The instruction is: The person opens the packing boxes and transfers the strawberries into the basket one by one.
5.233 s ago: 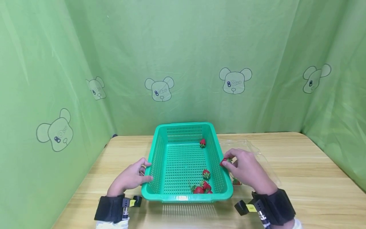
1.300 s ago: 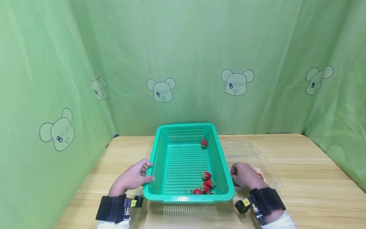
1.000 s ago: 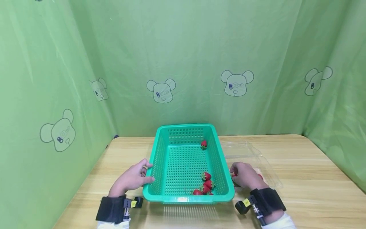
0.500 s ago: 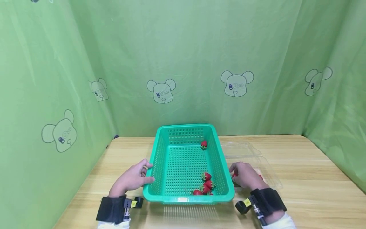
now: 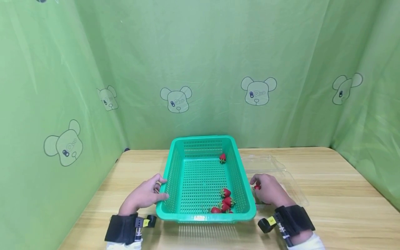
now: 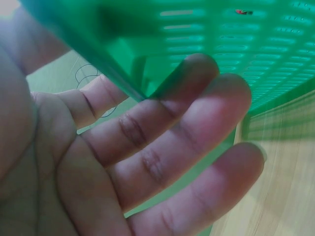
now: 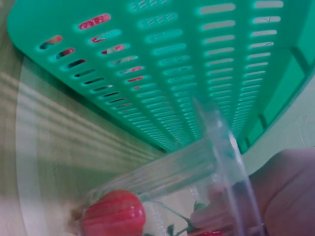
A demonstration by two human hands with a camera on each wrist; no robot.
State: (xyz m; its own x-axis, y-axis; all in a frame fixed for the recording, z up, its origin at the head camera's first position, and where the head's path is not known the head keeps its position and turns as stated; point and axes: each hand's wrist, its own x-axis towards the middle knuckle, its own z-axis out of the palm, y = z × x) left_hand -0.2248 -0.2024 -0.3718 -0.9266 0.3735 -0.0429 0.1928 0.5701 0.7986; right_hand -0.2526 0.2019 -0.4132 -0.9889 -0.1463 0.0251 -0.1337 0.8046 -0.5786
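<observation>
My left hand grips the left rim of a green plastic basket, thumb on top and fingers curled under the rim in the left wrist view. Several strawberries lie along the basket's right side and near corner. My right hand reaches into a clear plastic box just right of the basket. Its thumb and fingers pinch a strawberry, partly hidden by the hand. Through the box wall in the right wrist view shows another red strawberry.
The box's clear lid lies folded back behind it on the wooden table. Green curtains with bear-head prints hang behind and at both sides. Black camera straps go round both wrists.
Earlier, my right hand held a strawberry over the basket's right rim; that side now holds another. The hand then went down into the box and has lately risen slightly. My left hand keeps its grip.
</observation>
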